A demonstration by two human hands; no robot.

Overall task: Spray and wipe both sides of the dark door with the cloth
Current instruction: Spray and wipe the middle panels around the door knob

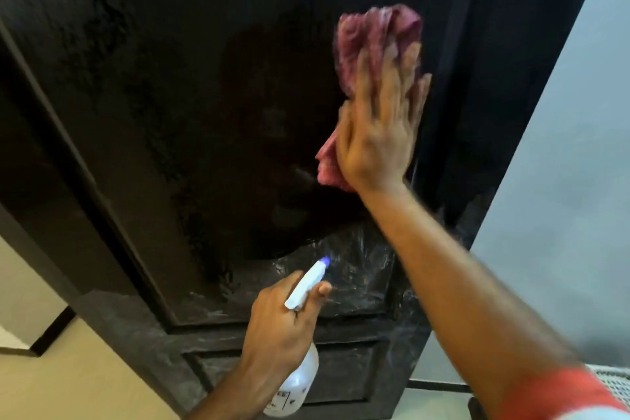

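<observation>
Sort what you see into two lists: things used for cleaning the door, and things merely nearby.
In use: dark panelled door; crumpled pink cloth under the right hand; white plastic spray bottle in the left hand.
Nearby only: pale grey wall; beige floor.

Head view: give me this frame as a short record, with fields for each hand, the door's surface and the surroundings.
right: right hand flat, fingers straight, pressing the pink cloth against the door; both motion-blurred
left: left hand grips the spray bottle lower down, nozzle pointing at the door
surface: darker patch on the panel left of the cloth; pale streaks below it
surroundings: pale wall on the right, light floor at lower left
</observation>
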